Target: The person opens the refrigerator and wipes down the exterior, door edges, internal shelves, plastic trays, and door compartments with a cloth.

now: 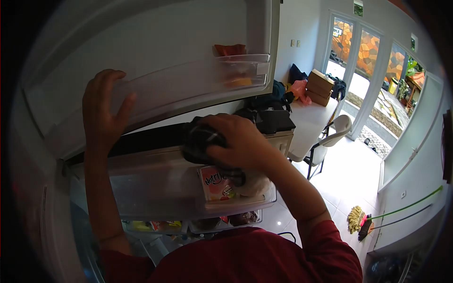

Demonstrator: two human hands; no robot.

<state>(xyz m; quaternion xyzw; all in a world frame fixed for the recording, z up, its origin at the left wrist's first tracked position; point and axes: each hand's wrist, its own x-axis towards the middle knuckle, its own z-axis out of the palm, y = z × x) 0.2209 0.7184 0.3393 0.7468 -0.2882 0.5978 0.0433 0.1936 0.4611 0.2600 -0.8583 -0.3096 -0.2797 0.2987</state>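
My right hand (240, 139) is wrapped round a dark bundled cloth (203, 141), held above the lower door shelf of an open fridge. Raised at the left, my left hand (106, 104) has its fingers apart beside the clear upper door shelf (165, 85); whether it touches the shelf I cannot tell. A red packet (231, 50) stands at the right end of that upper shelf. Below the cloth, a pink and white Nutri box (216, 184) sits in the lower door shelf (151, 188), next to a pale bag (255, 185).
Packets lie in more door shelves (155, 226) lower down. Behind the door is a white table (302, 127) with a cardboard box (319, 87) and bags, and a white chair (332, 137). A mop (356, 219) and broom lean by the right wall, near glass doors.
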